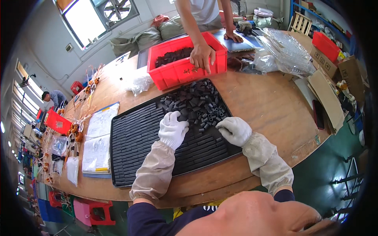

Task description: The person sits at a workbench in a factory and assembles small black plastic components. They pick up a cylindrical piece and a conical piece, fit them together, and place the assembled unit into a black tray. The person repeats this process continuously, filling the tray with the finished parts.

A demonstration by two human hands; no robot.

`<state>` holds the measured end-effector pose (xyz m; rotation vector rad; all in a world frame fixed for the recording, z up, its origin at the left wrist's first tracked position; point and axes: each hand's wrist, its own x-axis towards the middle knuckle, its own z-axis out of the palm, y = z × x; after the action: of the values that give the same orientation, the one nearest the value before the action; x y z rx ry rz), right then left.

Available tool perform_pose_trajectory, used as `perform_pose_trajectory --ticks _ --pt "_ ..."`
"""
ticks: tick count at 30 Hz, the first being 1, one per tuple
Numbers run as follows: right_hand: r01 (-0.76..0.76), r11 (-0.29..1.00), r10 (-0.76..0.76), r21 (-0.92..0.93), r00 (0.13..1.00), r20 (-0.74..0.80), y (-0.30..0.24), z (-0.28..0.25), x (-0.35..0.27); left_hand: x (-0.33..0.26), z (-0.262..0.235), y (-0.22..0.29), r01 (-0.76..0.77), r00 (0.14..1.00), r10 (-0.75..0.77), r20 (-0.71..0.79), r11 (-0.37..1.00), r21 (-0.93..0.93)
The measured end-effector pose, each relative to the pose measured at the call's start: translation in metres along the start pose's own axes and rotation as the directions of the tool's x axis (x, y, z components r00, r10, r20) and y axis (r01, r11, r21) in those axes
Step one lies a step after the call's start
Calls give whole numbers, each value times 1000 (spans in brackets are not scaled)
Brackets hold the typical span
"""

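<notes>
A black tray lies on the table in front of me. Small black tubes lie in tidy rows over its left and near parts, and a loose heap of black tubes fills its far right part. My left hand, in a white glove, rests over the rows beside the heap with its fingers curled in. At the tray's right side my right hand, also gloved, has thumb and fingers pinched together by the loose tubes. Whatever either hand's fingertips hold is hidden.
Beyond the tray stands a red bin of black pieces; a co-worker's hand hangs over its near rim. An open document folder lies left of the tray. Clear plastic wrap and cardboard are at the right.
</notes>
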<state>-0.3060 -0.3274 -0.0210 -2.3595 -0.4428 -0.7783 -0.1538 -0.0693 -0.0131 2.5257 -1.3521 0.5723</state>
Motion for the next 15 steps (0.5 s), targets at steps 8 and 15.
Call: perform_pose_trajectory --ticks 8,15 --pt "-307 925 261 -223 942 -212 -57 -42 -95 -74 -57 -13 68 987 -74 -143 996 -50" --pt "-468 709 210 -527 854 -476 -94 -37 -204 -228 -66 -59 488 869 -494 -5 857 165"
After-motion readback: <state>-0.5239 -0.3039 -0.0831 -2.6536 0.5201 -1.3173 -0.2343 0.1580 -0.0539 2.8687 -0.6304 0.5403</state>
